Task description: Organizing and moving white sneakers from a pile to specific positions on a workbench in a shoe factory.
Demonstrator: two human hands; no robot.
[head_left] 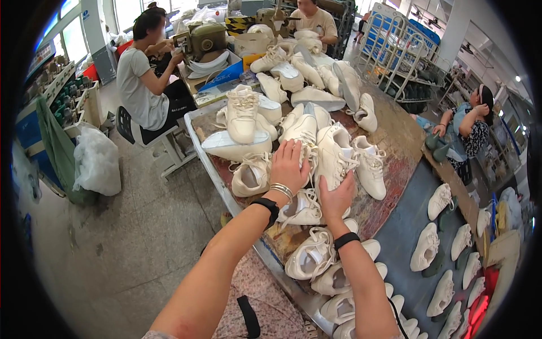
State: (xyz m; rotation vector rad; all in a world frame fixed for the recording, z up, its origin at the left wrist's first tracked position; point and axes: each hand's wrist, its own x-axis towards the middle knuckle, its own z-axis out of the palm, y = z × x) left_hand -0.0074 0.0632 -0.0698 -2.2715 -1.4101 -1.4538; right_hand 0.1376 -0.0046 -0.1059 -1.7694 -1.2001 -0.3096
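Observation:
My left hand [291, 168], with bracelets and a dark band at the wrist, closes over the near end of a cream lace-up sneaker [302, 129]; its palm side is hidden. Just to the right, my right hand [337, 196] grips the near end of another cream sneaker [332, 148], thumb on one side and fingers on the other. Close by on the right lies a loose sneaker [370, 169]. Left of my hands, one sneaker [241, 116] rests on top of others, and another [252, 176] lies nearer me, its opening showing.
The worn table [395, 164] carries a heap of sneakers [307, 70] farther back. Rows of shoes stand on a dark belt [389, 237] at right. One person [144, 79] sits at a machine [206, 38], others work at the back and right. A metal rack [395, 51] stands behind.

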